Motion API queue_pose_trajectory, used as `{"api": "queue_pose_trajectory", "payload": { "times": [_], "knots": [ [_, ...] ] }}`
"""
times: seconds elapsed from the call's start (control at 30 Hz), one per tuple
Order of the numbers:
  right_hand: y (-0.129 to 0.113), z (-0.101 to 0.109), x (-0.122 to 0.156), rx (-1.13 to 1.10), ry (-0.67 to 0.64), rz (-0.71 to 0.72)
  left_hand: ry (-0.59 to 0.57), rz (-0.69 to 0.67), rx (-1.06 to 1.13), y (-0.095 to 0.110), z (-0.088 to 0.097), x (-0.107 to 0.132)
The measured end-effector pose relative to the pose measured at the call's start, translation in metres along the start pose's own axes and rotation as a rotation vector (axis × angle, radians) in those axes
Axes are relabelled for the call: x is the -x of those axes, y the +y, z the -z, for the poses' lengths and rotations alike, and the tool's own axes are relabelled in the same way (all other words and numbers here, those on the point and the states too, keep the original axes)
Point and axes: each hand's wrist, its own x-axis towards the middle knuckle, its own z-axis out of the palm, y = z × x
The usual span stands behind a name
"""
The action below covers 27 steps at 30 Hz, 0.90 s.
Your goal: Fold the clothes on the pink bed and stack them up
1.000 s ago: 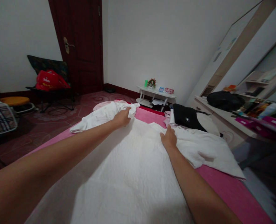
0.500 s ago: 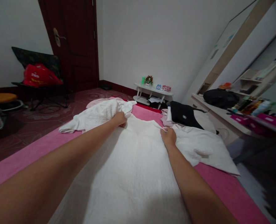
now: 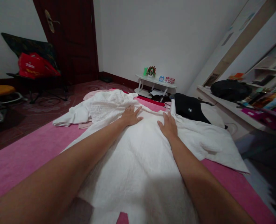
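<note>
A white garment point(image 3: 138, 146) lies spread over the pink bed cover point(image 3: 35, 152); its exact kind I cannot make out. Flat on its far left part rests my left hand point(image 3: 131, 116), fingers spread. My right hand point(image 3: 168, 125) presses on the far right part, also open with the fingers apart. Beyond my left hand lies a crumpled white garment point(image 3: 98, 107) with a textured weave. White cloth point(image 3: 208, 141) extends to the right of my right hand, with a black garment point(image 3: 188, 109) bearing a small white logo behind it.
A low white table point(image 3: 152, 80) with a small potted plant point(image 3: 151, 71) stands by the far wall. At left is a folding chair point(image 3: 26, 46) holding a red bag point(image 3: 35, 66), near an orange-topped stool point(image 3: 0, 90). Along the right runs a dresser point(image 3: 231, 109) with a black bag point(image 3: 231, 90).
Both hands have let go of the white garment's edge, which they pinched before, and now lie open on it. The garment's far end has come down flatter onto the bed.
</note>
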Motion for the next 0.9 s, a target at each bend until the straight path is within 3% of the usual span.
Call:
{"api": "queue_pose_trajectory", "payload": {
  "times": [0.13,0.27,0.4,0.73,0.9],
  "knots": [
    [-0.002,-0.004,-0.004,0.119,-0.242,0.002,-0.132,-0.034,-0.062,0.0,-0.001,0.006],
    [-0.004,0.002,0.0,0.124,-0.312,-0.001,-0.144,-0.106,-0.075,-0.002,0.008,0.024],
    [-0.011,0.015,0.017,0.121,-0.386,-0.007,-0.16,-0.175,-0.087,-0.006,0.015,0.059],
    [-0.023,0.059,0.107,0.191,-0.423,0.148,-0.269,-0.289,0.028,-0.007,0.05,0.171],
    [-0.031,0.1,0.155,0.016,-0.457,0.233,-0.338,-0.396,0.136,-0.005,0.082,0.216]
  ]
}}
